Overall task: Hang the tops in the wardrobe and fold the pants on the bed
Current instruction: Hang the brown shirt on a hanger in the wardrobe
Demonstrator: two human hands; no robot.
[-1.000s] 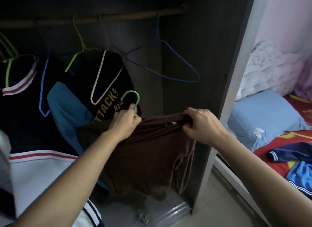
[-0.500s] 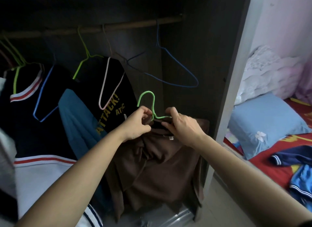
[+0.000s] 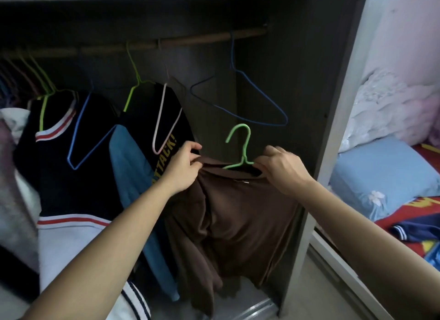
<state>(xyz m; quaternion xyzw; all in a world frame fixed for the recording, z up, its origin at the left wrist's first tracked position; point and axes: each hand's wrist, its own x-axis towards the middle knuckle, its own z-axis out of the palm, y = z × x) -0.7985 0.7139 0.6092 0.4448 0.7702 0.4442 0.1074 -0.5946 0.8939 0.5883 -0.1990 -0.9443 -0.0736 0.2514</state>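
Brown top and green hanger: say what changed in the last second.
The green hanger left the left hand; its hook now stands upright at the neck of the brown top. That hand now pinches the collar's left side; the right hand still grips the right. The blue hanger stayed put.

The top [image 3: 238,212] on its hanger [image 3: 241,148] is below the wardrobe rail [image 3: 190,42], hung tops [image 3: 78,177] to its left, the bed [image 3: 409,215] with a pillow [image 3: 381,174] beyond the side panel [image 3: 338,105] at right
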